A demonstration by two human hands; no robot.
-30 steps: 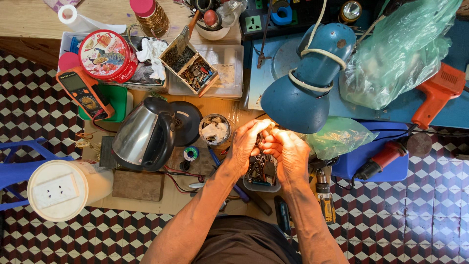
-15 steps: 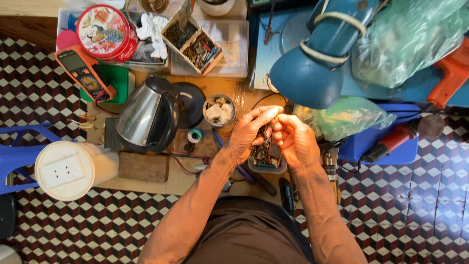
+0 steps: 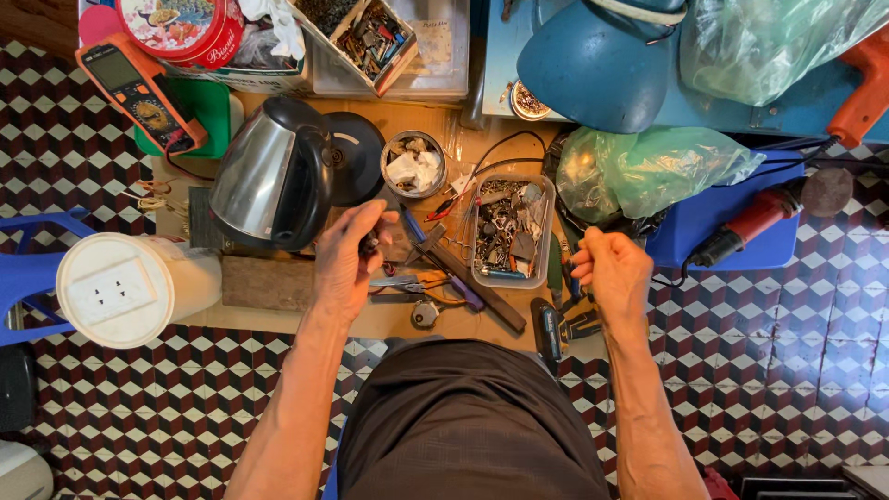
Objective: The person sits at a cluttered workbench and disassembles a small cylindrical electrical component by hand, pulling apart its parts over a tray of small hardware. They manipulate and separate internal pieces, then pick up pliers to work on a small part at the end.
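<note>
Left hand [image 3: 350,259]: held over the low wooden table [image 3: 306,315], fingers curled and pinching a small dark part [image 3: 370,244] (too small to identify) just beside the base of the steel kettle [image 3: 269,176]. Right hand [image 3: 609,268]: closed in a loose fist at the table's right edge, well apart from the left; whether anything lay inside its grip could not be told. Between the hands: a clear plastic tray of metal scraps and parts [image 3: 512,230], a long dark bar [image 3: 468,282] lying aslant, and orange-handled pliers [image 3: 421,281], with a small round metal piece [image 3: 425,315] near the front edge. Behind the left hand: the kettle, tilted on its side against a black round base [image 3: 356,157], and a small tin of oddments [image 3: 414,164]. Far left: an orange multimeter [image 3: 139,93] on a green tray [image 3: 213,111], a white cylinder with a socket face [image 3: 116,292], and a blue plastic stool [image 3: 28,268] on the chequered floor [image 3: 787,370]. Rear: a red round tin [image 3: 181,28] and an open box of small components [image 3: 366,37]. Right side: a blue lamp shade [image 3: 593,60], a green plastic bag [image 3: 648,171] close above the right hand, and a red-handled tool [image 3: 755,222] on a blue surface [image 3: 741,250] (these crowded the right hand's side). A dark block-shaped tool [image 3: 548,329] lay just left of the right wrist.
</note>
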